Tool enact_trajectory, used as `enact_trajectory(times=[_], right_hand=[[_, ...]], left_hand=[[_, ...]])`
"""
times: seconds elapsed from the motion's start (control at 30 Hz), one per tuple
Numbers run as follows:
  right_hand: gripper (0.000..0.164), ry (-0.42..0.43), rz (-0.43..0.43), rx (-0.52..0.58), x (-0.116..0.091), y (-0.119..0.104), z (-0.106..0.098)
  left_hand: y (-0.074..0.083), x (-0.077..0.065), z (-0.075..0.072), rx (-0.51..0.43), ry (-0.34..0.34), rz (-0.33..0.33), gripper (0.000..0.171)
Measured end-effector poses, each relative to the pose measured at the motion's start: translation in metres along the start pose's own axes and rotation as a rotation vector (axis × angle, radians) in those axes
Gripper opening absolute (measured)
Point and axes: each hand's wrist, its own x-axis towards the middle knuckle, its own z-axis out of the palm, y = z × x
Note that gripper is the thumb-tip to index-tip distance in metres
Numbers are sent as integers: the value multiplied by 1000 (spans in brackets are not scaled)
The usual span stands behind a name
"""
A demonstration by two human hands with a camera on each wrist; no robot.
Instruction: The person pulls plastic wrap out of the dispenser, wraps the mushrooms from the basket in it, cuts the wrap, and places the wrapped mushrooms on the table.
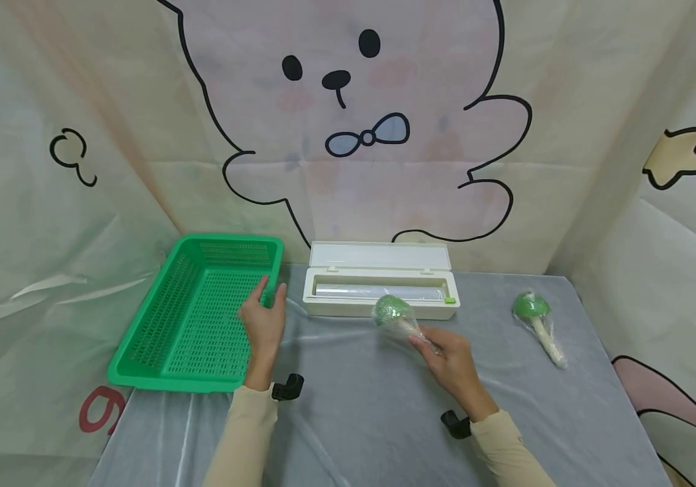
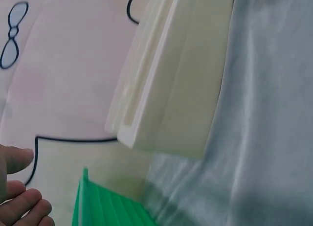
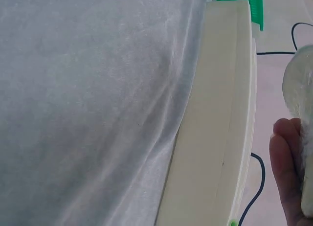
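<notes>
My right hand (image 1: 450, 362) grips the pale stem of a green-capped mushroom (image 1: 393, 310) wrapped in clear plastic, its cap pointing up and left in front of the white box. In the right wrist view the wrapped cap (image 3: 299, 81) stands above the fingers (image 3: 283, 157). Over the right side of a green basket (image 1: 134, 318), my left hand (image 1: 262, 328) has its thumb and fingers apart, with nothing between them. The left wrist view shows those fingers (image 2: 27, 206) beside the green basket wall (image 2: 110, 206).
A white cling film box (image 1: 378, 310) stands at the back with its lid (image 1: 378, 256) raised, a film roll (image 1: 348, 291) inside and a green slider (image 1: 450, 299) at its right end. Another wrapped green-capped mushroom (image 1: 533, 308) lies on the right of the grey-covered table (image 1: 372, 426).
</notes>
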Motion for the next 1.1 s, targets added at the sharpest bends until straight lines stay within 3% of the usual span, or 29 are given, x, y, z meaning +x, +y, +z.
enact_trajectory(times=[0.1,0.33,0.67,0.87,0.97,1.1], right_hand=[[27,33,24,-9,-4,1,-3],[28,120,68,-34,-13,4,-10],[27,300,288,-28,-30,14,-35],[28,424,461,-120,-38,34,-58],[31,448,571,-184,-41,49,-68],[33,428,641,-247,-44,73,-76]], left_hand=[[-11,5,-8,41,7,-47,46],[-28,4,-16,98,-86,-151,41],[-29,3,-16,127,-88,-139,33],[-30,2,-16,126,-96,-137,33],[-31,2,-15,125,-95,-130,33],[-33,2,-14,123,-86,-127,32]])
